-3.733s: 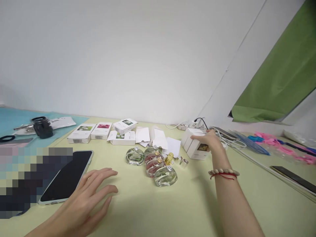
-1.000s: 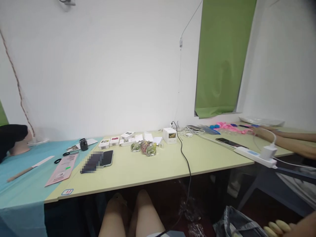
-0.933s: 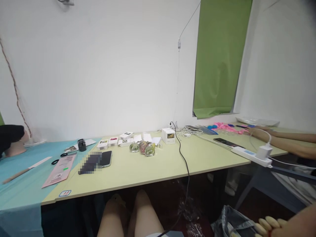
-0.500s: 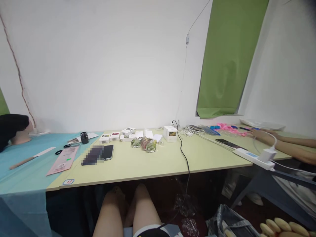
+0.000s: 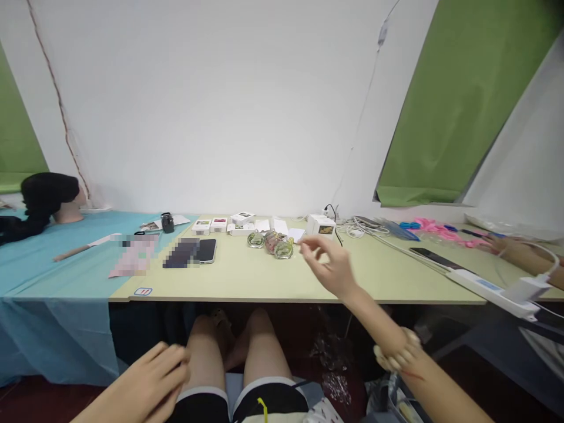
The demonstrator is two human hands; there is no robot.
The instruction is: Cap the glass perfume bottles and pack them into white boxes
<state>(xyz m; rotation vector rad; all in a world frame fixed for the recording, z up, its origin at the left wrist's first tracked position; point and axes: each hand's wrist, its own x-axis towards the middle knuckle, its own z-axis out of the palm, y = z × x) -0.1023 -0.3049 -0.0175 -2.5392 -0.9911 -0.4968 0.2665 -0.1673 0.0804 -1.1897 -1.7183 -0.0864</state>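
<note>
My right hand (image 5: 328, 264) is raised over the front of the yellow-green table (image 5: 273, 282), fingers loosely curled with thumb and forefinger close together, holding nothing I can see. A bead bracelet sits on that wrist. My left hand (image 5: 152, 379) rests low beside my left thigh, fingers bent, nothing visible in it. Beyond my right hand lie several round glass perfume bottles (image 5: 273, 242), a white cube box (image 5: 321, 226) and small white cartons (image 5: 220, 224).
A dark phone (image 5: 205, 251) lies left of the bottles. A blue cloth (image 5: 53, 252) covers the left table, with a wig head (image 5: 48, 197) on it. A power strip (image 5: 489, 288) and another person's arm (image 5: 524, 258) are at the right.
My right hand rose from the lower right corner to above the table front. My left hand came into view beside my thigh. The camera swung slightly left and down.
</note>
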